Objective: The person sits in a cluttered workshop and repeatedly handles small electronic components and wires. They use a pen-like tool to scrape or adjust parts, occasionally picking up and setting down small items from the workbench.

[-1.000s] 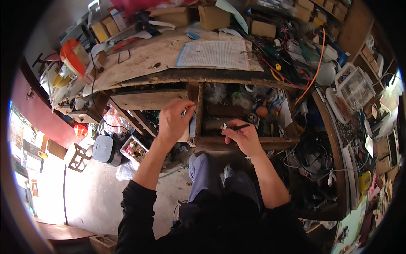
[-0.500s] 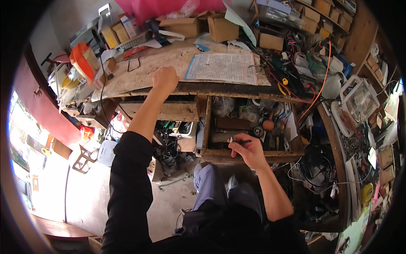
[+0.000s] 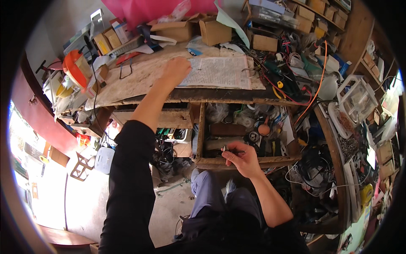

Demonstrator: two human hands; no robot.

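My left hand (image 3: 176,70) is stretched out over the worn wooden workbench (image 3: 139,80), its fingers curled down at the left edge of a printed paper sheet (image 3: 220,72). Whether it grips anything I cannot tell. My right hand (image 3: 241,157) rests on the front edge of an open wooden drawer (image 3: 249,161) and pinches a thin dark pen-like tool (image 3: 234,151). The drawer holds several small parts, plastic bags and an orange ball (image 3: 264,129).
Cardboard boxes (image 3: 213,30) line the back of the bench. Tangled wires (image 3: 292,72) and an orange cable (image 3: 319,80) crowd the right side, beside a clear plastic box (image 3: 357,99). An orange funnel-like object (image 3: 75,67) sits at left. My knees (image 3: 211,186) are below the drawer.
My left hand has left the drawer area and reached up and forward over the bench top to the paper sheet. My right hand has stayed at the drawer with the thin tool.
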